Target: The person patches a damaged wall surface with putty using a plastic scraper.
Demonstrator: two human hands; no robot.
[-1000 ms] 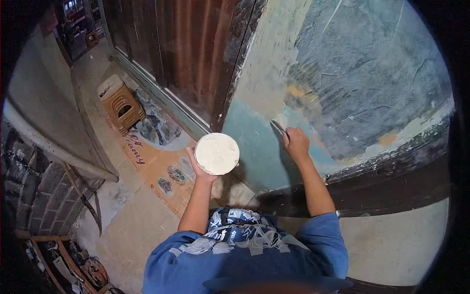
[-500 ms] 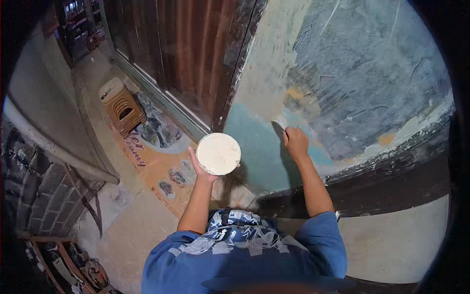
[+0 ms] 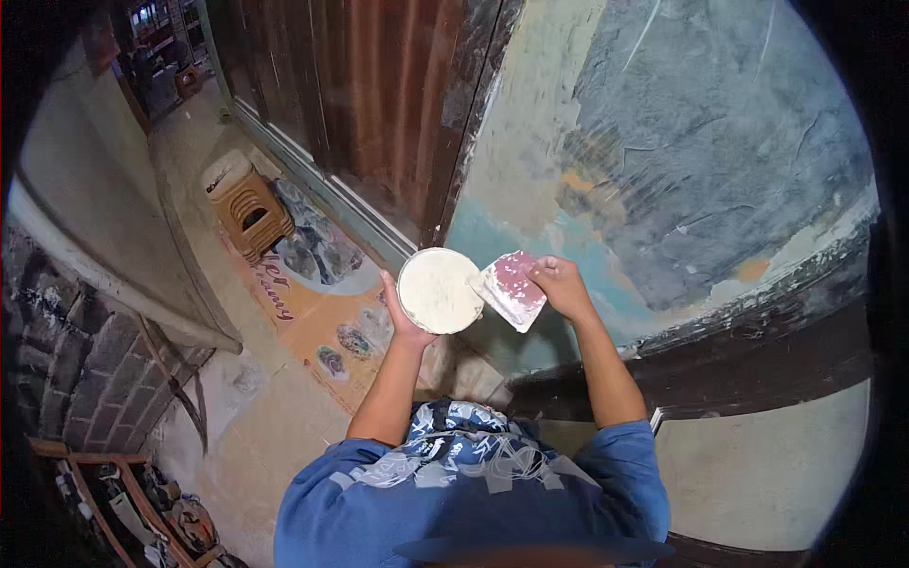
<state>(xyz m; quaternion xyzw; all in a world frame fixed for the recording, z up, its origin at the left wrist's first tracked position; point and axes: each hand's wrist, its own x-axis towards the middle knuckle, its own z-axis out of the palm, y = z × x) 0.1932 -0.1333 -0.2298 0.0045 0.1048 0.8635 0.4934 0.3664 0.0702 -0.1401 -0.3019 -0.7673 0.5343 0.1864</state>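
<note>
My left hand [image 3: 407, 322] holds a round tub of cream-coloured putty [image 3: 438, 292] from its left and near side, fingers hidden beneath it. In my right hand [image 3: 562, 287] is a flat pink putty scraper [image 3: 514, 286], pinched between thumb and fingers at its right end. White smears cover the scraper's face, thickest along its lower edge. Its left corner is at the tub's right rim, and a bit of putty shows there. Beyond my right hand stands a wall [image 3: 691, 161] with grey, pale green and turquoise patches.
A brown plastic stool [image 3: 248, 210] stands on an orange printed sheet [image 3: 284, 312] on the tiled floor. A dark wooden door [image 3: 350, 104] is ahead. At lower left a wooden rack [image 3: 133, 502] holds several items, below a grey brick wall [image 3: 95, 379].
My right hand has drawn the scraper off the wall and turned its pink face into view, bringing it to the tub. The tub has shifted slightly right.
</note>
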